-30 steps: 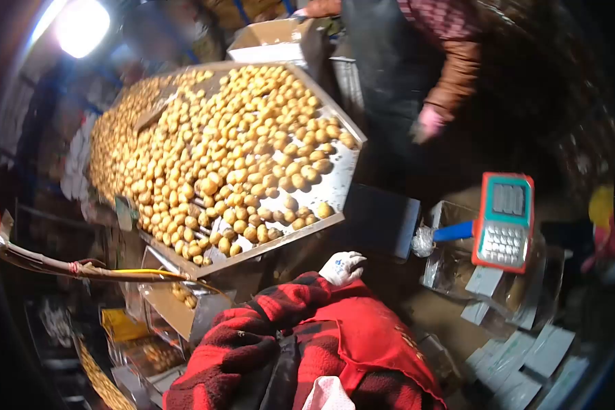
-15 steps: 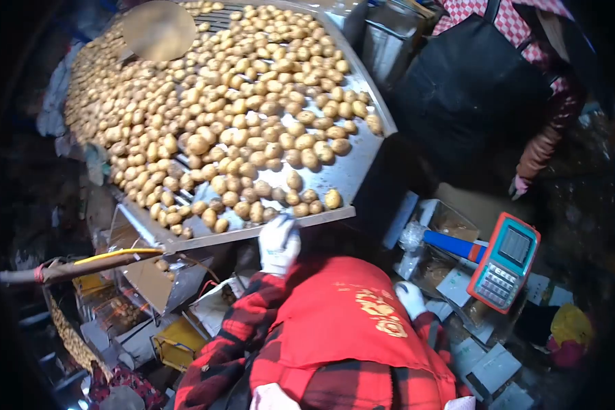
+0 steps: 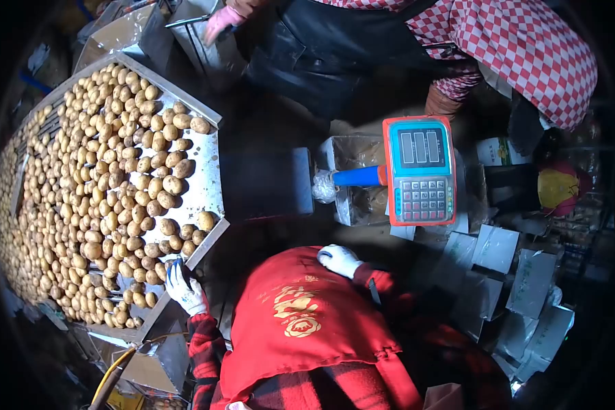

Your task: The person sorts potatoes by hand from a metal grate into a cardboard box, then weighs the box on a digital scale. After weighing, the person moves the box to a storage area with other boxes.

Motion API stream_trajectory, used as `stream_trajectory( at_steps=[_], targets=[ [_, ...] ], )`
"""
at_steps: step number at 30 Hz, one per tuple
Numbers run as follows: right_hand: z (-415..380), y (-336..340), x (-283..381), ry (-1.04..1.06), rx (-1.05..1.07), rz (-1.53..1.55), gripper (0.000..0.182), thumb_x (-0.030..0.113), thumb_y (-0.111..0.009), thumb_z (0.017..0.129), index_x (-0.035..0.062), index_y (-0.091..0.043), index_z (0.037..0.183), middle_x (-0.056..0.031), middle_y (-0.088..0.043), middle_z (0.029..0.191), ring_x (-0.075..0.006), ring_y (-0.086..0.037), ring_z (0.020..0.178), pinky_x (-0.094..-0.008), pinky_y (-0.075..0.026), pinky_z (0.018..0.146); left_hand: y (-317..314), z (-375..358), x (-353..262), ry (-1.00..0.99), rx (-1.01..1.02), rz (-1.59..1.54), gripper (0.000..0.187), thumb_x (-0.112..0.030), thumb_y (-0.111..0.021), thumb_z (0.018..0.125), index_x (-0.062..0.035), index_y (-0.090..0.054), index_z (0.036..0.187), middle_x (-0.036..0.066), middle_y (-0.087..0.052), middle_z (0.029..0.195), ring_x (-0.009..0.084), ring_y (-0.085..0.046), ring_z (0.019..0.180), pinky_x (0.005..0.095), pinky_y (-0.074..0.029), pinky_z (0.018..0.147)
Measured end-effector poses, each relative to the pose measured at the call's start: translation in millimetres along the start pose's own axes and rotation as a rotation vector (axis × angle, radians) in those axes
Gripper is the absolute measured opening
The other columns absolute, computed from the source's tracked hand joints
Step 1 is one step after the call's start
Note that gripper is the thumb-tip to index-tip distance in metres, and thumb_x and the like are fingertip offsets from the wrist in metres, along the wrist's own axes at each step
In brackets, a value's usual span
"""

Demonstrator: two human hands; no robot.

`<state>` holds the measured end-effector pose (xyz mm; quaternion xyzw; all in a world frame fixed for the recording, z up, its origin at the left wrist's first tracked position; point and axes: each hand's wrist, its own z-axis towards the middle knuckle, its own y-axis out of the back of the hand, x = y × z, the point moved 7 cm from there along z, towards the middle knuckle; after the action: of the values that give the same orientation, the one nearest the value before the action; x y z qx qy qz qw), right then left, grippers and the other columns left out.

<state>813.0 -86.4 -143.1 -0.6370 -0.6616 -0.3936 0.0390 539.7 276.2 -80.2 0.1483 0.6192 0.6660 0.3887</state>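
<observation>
My left hand (image 3: 186, 288), in a white glove, lies at the lower right rim of the sorting table (image 3: 210, 240), its fingers reaching over the edge beside the potatoes (image 3: 109, 225). No potato shows in its grasp, and the fingers look extended. My right hand (image 3: 339, 260), also gloved in white, rests against the upper edge of the red apron (image 3: 280, 328) in front of my body. Its fingertips are hard to make out, and whether it holds anything is unclear. Many yellow-brown potatoes cover the metal surface at the left.
A scale display (image 3: 422, 171) on a blue post (image 3: 357, 177) stands right of centre, near an open box (image 3: 348, 154). Packed cartons (image 3: 495, 247) lie at the right. A person in a dark apron (image 3: 321, 55) stands at the top.
The view has turned right, so the table now sits further left and the scale nearer the centre. My left hand stays at the table's rim; my right hand is against the apron.
</observation>
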Motion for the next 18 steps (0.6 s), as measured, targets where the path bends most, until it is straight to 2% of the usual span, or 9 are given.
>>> stream_trajectory(
  at_steps=[2, 4, 5, 6, 7, 9, 14, 17, 18],
  targets=[
    [-14, 9, -19, -0.031, -0.051, 0.071, 0.032, 0.036, -0.060, 0.094, 0.0095, -0.073, 0.106, -0.0191, -0.071, 0.109, -0.0400, -0.066, 0.104, -0.0485, -0.053, 0.087, 9, 3, -11, -0.027, -0.068, -0.008, 0.054, -0.017, -0.054, 0.081, -0.0051, -0.061, 0.133, 0.017, -0.064, 0.131, 0.0379, -0.055, 0.128, 0.0531, -0.038, 0.112],
    [-19, 7, -47, 0.079, -0.072, 0.058, 0.031, 0.033, -0.062, 0.096, 0.0068, -0.073, 0.109, -0.0208, -0.070, 0.106, -0.0403, -0.066, 0.102, -0.0468, -0.053, 0.086, 1, 16, -11, 0.133, 0.115, 0.028, 0.051, -0.006, -0.059, 0.071, -0.0052, -0.066, 0.121, 0.018, -0.067, 0.118, 0.0389, -0.061, 0.116, 0.0544, -0.044, 0.103],
    [-20, 6, -60, 0.016, -0.060, 0.122, 0.031, 0.033, -0.062, 0.096, 0.0075, -0.073, 0.111, -0.0201, -0.070, 0.106, -0.0398, -0.067, 0.101, -0.0463, -0.053, 0.086, 14, 19, -23, 0.085, 0.035, 0.021, 0.051, -0.008, -0.060, 0.071, -0.0059, -0.067, 0.121, 0.018, -0.067, 0.117, 0.0398, -0.061, 0.115, 0.0540, -0.045, 0.101],
    [-20, 8, -65, 0.030, -0.065, 0.096, 0.029, 0.031, -0.062, 0.096, 0.0074, -0.073, 0.110, -0.0196, -0.070, 0.106, -0.0393, -0.067, 0.100, -0.0459, -0.053, 0.086, 18, 15, -20, 0.047, -0.049, 0.001, 0.052, -0.009, -0.061, 0.071, -0.0063, -0.066, 0.122, 0.018, -0.067, 0.119, 0.0401, -0.060, 0.117, 0.0534, -0.044, 0.103],
    [-20, 3, -79, 0.099, -0.123, 0.079, 0.026, 0.027, -0.063, 0.095, 0.0076, -0.073, 0.109, -0.0188, -0.070, 0.106, -0.0379, -0.067, 0.099, -0.0455, -0.053, 0.086, 12, 9, -14, 0.087, -0.035, -0.012, 0.054, -0.011, -0.062, 0.072, -0.0077, -0.064, 0.126, 0.016, -0.065, 0.124, 0.0393, -0.058, 0.121, 0.0529, -0.042, 0.106],
    [-21, 18, -50, 0.123, -0.124, -0.025, 0.023, 0.022, -0.064, 0.093, 0.0055, -0.072, 0.106, -0.0181, -0.070, 0.106, -0.0368, -0.067, 0.097, -0.0445, -0.053, 0.086, 14, 4, -14, 0.101, -0.064, -0.053, 0.058, -0.013, -0.066, 0.074, -0.0120, -0.062, 0.132, 0.011, -0.061, 0.134, 0.0365, -0.051, 0.131, 0.0535, -0.038, 0.110],
    [1, 34, 84, 0.368, -0.206, -0.061, 0.023, 0.016, -0.065, 0.089, 0.0023, -0.070, 0.107, -0.0173, -0.068, 0.110, -0.0378, -0.065, 0.102, -0.0437, -0.052, 0.091, 14, 5, -11, 0.138, -0.004, -0.099, 0.058, -0.014, -0.066, 0.077, -0.0149, -0.062, 0.135, 0.008, -0.060, 0.136, 0.0340, -0.050, 0.133, 0.0515, -0.034, 0.113],
    [25, 21, 173, 0.622, -0.275, -0.236, 0.024, 0.017, -0.066, 0.089, 0.0047, -0.070, 0.109, -0.0146, -0.069, 0.113, -0.0369, -0.064, 0.105, -0.0448, -0.051, 0.092, 27, 9, -3, 0.066, -0.047, -0.257, 0.047, -0.012, -0.067, 0.078, -0.0120, -0.066, 0.125, 0.010, -0.064, 0.129, 0.0352, -0.056, 0.125, 0.0512, -0.041, 0.106],
    [31, 13, 204, 0.655, -0.223, -0.228, 0.025, 0.018, -0.066, 0.089, 0.0069, -0.071, 0.111, -0.0129, -0.069, 0.115, -0.0356, -0.065, 0.106, -0.0457, -0.051, 0.093, 32, 10, 3, 0.045, -0.045, -0.298, 0.042, -0.010, -0.067, 0.078, -0.0099, -0.068, 0.120, 0.012, -0.065, 0.127, 0.0357, -0.059, 0.121, 0.0503, -0.045, 0.102]
  ],
)
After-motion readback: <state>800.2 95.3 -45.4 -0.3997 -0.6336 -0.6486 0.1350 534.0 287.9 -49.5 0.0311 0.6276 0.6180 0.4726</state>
